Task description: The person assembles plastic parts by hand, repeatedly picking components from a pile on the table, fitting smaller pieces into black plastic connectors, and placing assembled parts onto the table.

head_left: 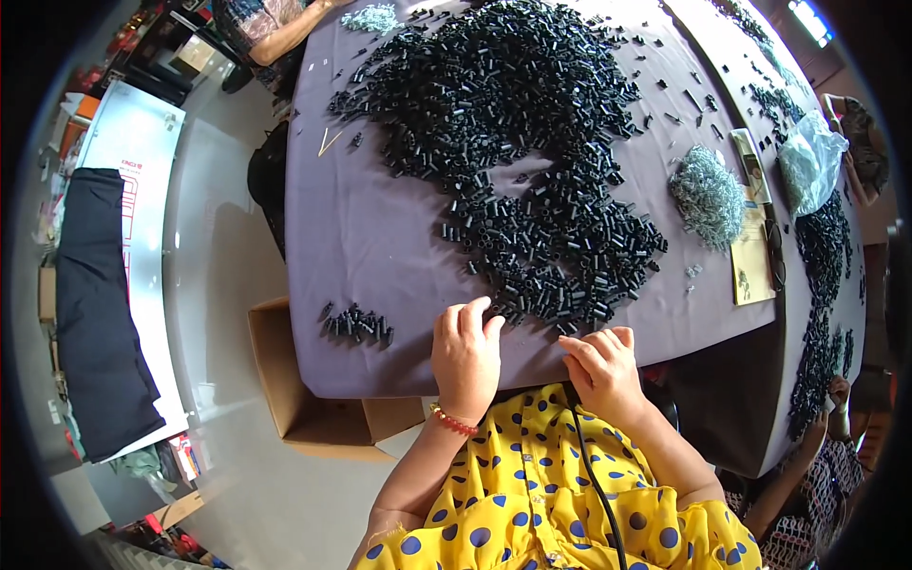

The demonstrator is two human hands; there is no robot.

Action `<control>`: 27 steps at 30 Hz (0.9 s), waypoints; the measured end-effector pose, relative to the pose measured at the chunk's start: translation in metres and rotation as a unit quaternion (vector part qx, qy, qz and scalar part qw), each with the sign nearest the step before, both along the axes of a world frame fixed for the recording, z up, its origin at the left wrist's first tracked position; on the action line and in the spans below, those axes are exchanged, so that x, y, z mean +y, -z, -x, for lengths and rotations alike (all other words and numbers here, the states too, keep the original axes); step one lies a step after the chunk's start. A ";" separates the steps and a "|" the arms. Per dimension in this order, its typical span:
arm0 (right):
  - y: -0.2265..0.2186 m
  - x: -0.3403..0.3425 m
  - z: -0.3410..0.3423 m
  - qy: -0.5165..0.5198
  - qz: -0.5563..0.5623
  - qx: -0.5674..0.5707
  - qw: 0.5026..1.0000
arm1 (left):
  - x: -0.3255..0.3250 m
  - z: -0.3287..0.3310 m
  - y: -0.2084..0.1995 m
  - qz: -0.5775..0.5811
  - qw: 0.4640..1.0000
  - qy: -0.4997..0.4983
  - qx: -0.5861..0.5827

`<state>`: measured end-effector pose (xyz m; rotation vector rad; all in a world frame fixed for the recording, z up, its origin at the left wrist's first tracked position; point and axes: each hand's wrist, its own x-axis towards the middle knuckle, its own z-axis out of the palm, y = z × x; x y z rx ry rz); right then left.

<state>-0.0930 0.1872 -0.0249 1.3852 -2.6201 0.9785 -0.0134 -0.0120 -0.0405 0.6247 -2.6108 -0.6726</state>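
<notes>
A large heap of short black tubes (532, 218) spreads over the cloth-covered table in front of me. My left hand (465, 356), with a red bead bracelet at its wrist, is at the heap's near edge. Its fingers are bent and the thumb stands apart from the index finger; no held piece shows. Just right of it, my right hand (603, 366) is closed in a pinch beside the nearest tubes. Whatever is between those fingertips is too small or hidden to make out. A small separate group of black tubes (356, 324) lies to the left.
A pile of small silvery metal pieces (708, 198) lies at the right, beside a yellow card (752, 258). An open cardboard box (313, 408) stands below the table's left corner. Another person's arm (290, 36) reaches in at far left; other people sit at the right-hand table.
</notes>
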 end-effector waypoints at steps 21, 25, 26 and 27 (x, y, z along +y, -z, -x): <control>0.002 -0.010 0.010 0.003 0.038 0.014 0.999 | -0.002 0.043 -0.015 -0.051 0.993 0.074 0.074; -0.002 -0.008 0.006 0.000 0.032 0.011 0.999 | -0.007 0.055 -0.006 -0.024 0.992 0.086 0.089; -0.002 -0.006 0.007 0.002 0.032 0.011 0.999 | -0.008 0.054 -0.009 -0.059 0.990 0.084 0.094; -0.003 -0.004 0.009 0.008 0.032 0.012 0.999 | -0.011 0.051 -0.011 -0.093 0.987 0.081 0.099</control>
